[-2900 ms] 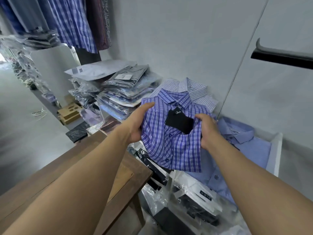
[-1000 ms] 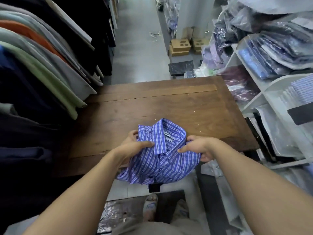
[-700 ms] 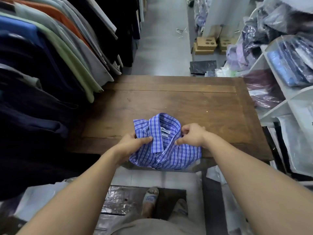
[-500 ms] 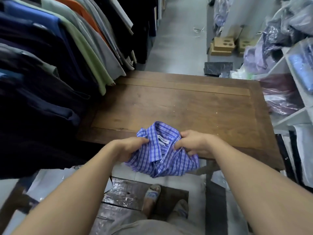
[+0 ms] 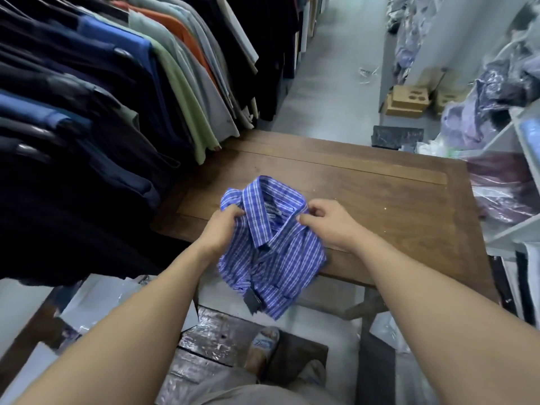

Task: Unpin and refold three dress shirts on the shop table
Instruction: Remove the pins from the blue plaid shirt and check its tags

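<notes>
clutching the plaid shirt (image 5: 273, 258): left grip (image 5: 221, 230) and right grip (image 5: 328, 225), over wooden table (image 5: 385, 200) beside hanging clothes (image 5: 117, 97).

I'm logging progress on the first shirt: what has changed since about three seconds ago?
The blue checked shirt was carried from the shelf stack to the wooden table, its lower part hanging past the near edge. The left hand and right hand shifted from its sides to the collar. Both still grip it.

One shirt (image 5: 280, 255), perhaps one tag (image 5: 253, 301)

Soft even daylight, wide-angle edge warp, slight blur.
</notes>
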`<action>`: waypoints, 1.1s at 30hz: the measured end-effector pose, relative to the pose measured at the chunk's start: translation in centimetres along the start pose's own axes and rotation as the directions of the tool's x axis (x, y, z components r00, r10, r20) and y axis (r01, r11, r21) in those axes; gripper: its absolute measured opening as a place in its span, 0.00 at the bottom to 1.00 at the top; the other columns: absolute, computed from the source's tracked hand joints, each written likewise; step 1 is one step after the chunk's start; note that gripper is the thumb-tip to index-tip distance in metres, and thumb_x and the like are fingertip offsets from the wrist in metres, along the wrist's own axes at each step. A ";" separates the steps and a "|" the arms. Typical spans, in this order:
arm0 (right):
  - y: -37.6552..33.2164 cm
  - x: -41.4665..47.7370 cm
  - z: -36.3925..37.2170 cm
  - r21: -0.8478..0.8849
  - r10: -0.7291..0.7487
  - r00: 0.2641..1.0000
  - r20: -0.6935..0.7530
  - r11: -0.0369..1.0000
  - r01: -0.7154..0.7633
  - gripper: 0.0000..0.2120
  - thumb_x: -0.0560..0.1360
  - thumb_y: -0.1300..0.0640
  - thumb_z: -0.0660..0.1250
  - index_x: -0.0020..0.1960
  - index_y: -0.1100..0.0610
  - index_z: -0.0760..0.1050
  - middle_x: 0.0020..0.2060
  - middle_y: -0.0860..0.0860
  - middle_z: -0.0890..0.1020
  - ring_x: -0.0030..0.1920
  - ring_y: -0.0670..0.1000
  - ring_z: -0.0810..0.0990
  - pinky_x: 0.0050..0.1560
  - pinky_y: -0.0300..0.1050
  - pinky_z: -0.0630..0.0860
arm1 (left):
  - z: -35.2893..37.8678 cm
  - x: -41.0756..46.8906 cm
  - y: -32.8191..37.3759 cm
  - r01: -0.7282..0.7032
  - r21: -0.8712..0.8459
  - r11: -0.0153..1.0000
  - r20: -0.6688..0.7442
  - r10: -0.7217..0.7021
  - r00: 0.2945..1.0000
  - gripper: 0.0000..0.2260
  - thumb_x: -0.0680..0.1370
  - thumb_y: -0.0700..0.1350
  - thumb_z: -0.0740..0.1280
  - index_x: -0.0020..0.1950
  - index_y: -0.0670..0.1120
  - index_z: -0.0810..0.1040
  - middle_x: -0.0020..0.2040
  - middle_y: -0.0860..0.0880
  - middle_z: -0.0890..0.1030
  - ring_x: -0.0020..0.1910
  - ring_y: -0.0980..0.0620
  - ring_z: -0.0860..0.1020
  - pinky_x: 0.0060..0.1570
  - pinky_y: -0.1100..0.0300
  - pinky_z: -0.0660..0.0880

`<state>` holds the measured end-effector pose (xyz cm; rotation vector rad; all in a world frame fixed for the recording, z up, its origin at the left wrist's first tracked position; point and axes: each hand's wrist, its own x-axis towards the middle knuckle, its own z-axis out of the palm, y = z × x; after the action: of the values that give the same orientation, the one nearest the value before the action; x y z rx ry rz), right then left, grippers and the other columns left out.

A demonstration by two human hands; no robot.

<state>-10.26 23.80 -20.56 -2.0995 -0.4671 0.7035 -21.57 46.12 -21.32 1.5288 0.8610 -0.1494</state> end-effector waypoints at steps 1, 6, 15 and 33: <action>-0.4 -0.1 0.0 0.122 0.035 0.998 -0.048 0.992 -0.029 0.05 0.79 0.54 0.68 0.45 0.53 0.78 0.39 0.49 0.81 0.38 0.49 0.78 0.40 0.42 0.72 | 0.3 -0.5 1.0 -0.032 0.003 0.999 -0.006 0.032 0.999 0.16 0.71 0.54 0.64 0.44 0.43 0.84 0.50 0.36 0.84 0.54 0.34 0.82 0.62 0.36 0.75; -0.6 -0.1 -0.8 0.148 0.094 0.994 0.057 0.984 -0.102 0.19 0.84 0.46 0.58 0.73 0.49 0.66 0.72 0.52 0.73 0.71 0.54 0.72 0.72 0.56 0.67 | 0.9 -0.3 3.5 -0.188 0.196 0.963 0.044 0.182 0.982 0.20 0.74 0.63 0.58 0.52 0.53 0.82 0.52 0.52 0.86 0.54 0.46 0.83 0.64 0.40 0.74; -4.7 0.1 -2.9 0.064 -0.179 0.875 -0.450 0.971 0.232 0.07 0.84 0.50 0.59 0.52 0.53 0.70 0.38 0.46 0.73 0.36 0.46 0.68 0.41 0.42 0.71 | 2.4 -2.4 8.1 -0.463 0.034 0.886 -0.156 0.463 0.873 0.09 0.82 0.55 0.63 0.61 0.61 0.78 0.56 0.58 0.83 0.56 0.55 0.82 0.62 0.47 0.77; -15.0 -0.5 -12.4 0.316 -0.168 0.880 -0.445 0.889 0.330 0.03 0.76 0.57 0.69 0.49 0.52 0.78 0.45 0.52 0.85 0.47 0.56 0.84 0.50 0.56 0.81 | 5.0 -4.8 21.2 -0.746 -0.027 0.666 -0.301 0.706 0.641 0.10 0.84 0.43 0.58 0.61 0.54 0.62 0.61 0.49 0.75 0.54 0.57 0.77 0.58 0.56 0.73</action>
<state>-3.93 24.51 -2.12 -1.7042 -0.3292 0.1681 -10.56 41.66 -2.51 1.6618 0.3737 0.7290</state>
